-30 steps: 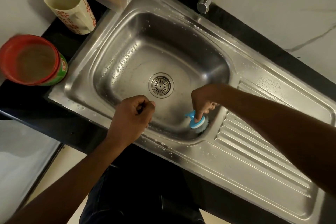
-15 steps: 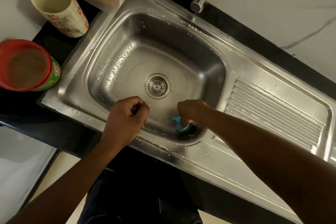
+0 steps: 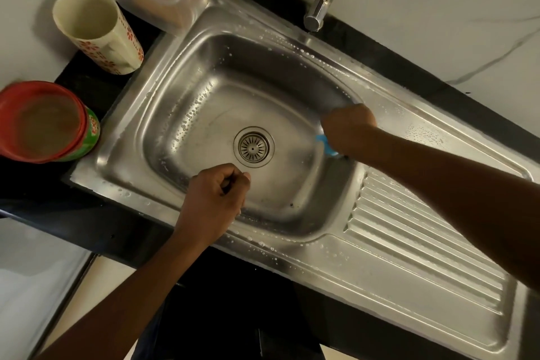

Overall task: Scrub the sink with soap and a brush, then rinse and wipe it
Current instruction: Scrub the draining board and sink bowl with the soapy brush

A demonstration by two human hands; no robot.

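The brush [image 3: 325, 145] has travelled from the near corner up the sink's [image 3: 187, 47] right wall, gripped in the right hand [image 3: 349, 128]; the curled, empty left hand [image 3: 214, 199] hovers, and firm overlapping strokes would serve best.

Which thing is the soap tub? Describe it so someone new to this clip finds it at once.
Start at the steel sink and look to the dark counter at its left end, where two containers stand. The soap tub is the nearer one, below the cream floral cup: squat and round, with a red rim and a green label, where the cup is tall and pale.
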